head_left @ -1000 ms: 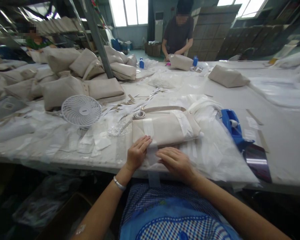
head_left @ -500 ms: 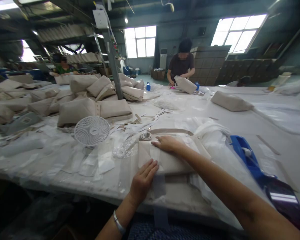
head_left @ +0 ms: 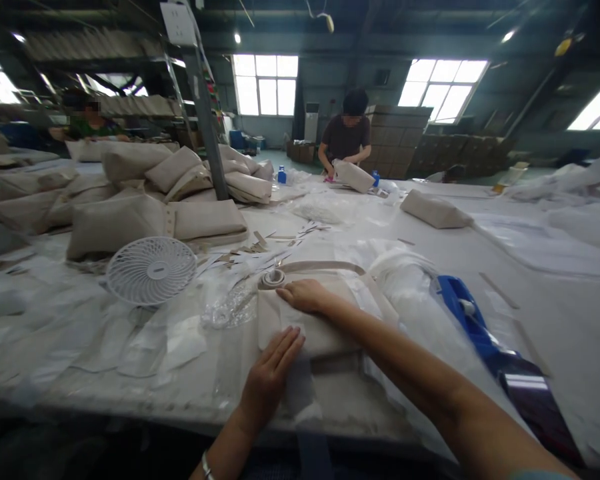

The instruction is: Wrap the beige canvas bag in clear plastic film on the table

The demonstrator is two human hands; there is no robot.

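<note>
A beige bag [head_left: 325, 337] lies flat on the table in front of me, with a rolled strap [head_left: 271, 279] at its far left corner. My left hand [head_left: 273, 373] rests against the bag's near side, its fingers stretched out side by side. On top of the bag lies my right hand [head_left: 305, 295], palm down, fingertips pointing left close to the rolled strap. Both hands press on the bag without gripping it. A pale strip [head_left: 303, 393] runs from under the bag's near edge over the table edge.
A white fan [head_left: 153, 270] stands left of the bag; crumpled clear plastic [head_left: 233, 307] lies between. Piled beige bags [head_left: 115, 223] fill the far left. To the right are plastic sheets [head_left: 420, 313] and a blue tape dispenser [head_left: 463, 313]. A co-worker [head_left: 347, 137] handles another bag opposite.
The view has turned right, so the scene sits further left. My right hand has slid slightly closer to the rolled strap, its fingers less spread. My left hand stays at the bag's near side.
</note>
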